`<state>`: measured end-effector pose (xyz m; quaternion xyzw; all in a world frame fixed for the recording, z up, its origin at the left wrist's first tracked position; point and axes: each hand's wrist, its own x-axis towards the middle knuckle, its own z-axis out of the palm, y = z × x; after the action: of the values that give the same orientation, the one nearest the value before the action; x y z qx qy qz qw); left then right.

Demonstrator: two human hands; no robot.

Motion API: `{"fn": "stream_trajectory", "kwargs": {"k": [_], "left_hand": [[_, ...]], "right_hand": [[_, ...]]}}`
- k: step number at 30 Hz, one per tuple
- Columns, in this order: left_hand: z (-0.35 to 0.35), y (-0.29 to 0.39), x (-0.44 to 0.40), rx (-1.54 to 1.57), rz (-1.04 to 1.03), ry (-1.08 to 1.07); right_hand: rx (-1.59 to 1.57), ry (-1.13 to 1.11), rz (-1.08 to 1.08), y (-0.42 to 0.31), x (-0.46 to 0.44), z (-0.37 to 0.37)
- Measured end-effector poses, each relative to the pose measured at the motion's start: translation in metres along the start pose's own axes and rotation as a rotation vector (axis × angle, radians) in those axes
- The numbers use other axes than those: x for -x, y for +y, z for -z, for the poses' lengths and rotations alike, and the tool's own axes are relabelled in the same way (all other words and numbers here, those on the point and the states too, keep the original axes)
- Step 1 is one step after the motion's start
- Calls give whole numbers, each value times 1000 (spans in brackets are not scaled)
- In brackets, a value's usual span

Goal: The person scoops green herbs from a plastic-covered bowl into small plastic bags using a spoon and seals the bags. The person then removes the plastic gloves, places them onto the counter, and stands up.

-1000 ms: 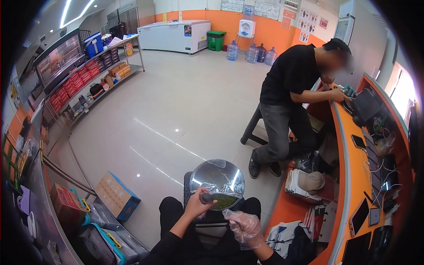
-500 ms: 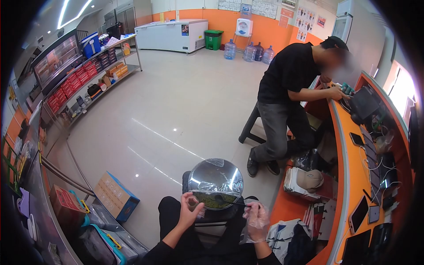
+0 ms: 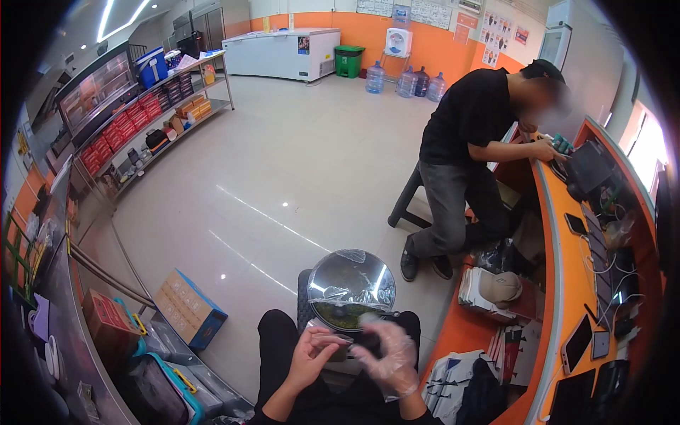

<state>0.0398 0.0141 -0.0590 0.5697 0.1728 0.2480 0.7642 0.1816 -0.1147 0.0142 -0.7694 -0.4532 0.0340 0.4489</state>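
Observation:
A round metal bowl stands in front of my knees, with clear film over much of its top. Green, finely cut contents show at its near side. My left hand is at the bowl's near left edge, its fingers pinched together around something small and unclear. Close beside it on the right is my right hand in a clear plastic glove, slightly blurred, with thumb and fingers apart and nothing visible between them. A dark handle-like piece shows at the bowl's right rim, too small to identify.
A person in black leans over the orange counter at the right, where phones and cables lie. A cardboard box sits on the floor at the left. Shelves and a white freezer stand farther back.
The black spoon has left my right hand, which has moved left towards my left hand. My left hand has lowered slightly, its fingers now closer together.

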Motion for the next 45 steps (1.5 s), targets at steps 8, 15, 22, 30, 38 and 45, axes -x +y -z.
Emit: {"fn": "stream_trajectory", "kwargs": {"k": [8,15,22,30,38,45], "left_hand": [[-7,9,5,138,19,105],[-7,11,11,-12,-17,183],[-7,29,12,-327,-111,156],[-4,37,17,-343,-28,142],[-10,47,25,-521,-162,233],[-10,40,26,-327,-125,171]], "right_hand": [[-449,57,-194,-3,17,-26],[-411,52,-184,13,25,-32],[-343,118,-114,-8,19,-19],[-480,63,-169,-22,17,-7],[-454,-66,-238,-12,36,-19],[-571,-176,-296,-23,37,-16]]}}
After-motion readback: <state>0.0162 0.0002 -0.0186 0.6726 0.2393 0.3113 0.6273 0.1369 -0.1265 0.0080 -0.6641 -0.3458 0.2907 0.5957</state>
